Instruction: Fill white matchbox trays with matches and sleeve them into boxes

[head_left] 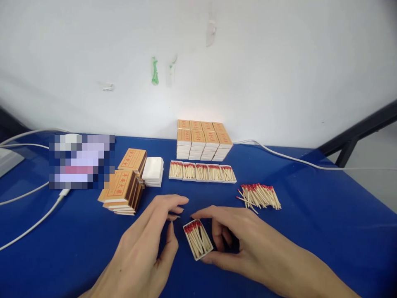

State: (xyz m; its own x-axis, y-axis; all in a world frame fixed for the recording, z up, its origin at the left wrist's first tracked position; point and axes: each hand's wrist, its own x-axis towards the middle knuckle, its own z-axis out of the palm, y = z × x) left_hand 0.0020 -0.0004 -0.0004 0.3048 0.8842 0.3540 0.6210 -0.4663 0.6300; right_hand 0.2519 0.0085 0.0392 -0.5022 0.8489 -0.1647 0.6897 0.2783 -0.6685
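A small white matchbox tray (204,255) sits tilted at an angle near the front of the blue table, filled with red-tipped matches (195,236). My right hand (251,242) grips this tray, its index finger at the far end and its thumb at the near corner. Just left of the tray is my left hand (145,240), fingers apart and nothing in them. Beyond both hands stands a row of several filled trays (189,179). To the right, a loose pile of matches (260,196) lies on the table.
Stacked closed matchboxes (204,140) stand at the back by the wall. At left are stacked orange matchbox sleeves (119,186) beside a pile of white pieces (153,169). A blurred-out object (80,161) and a white cable (40,227) lie farther left. Another cable (288,156) runs behind.
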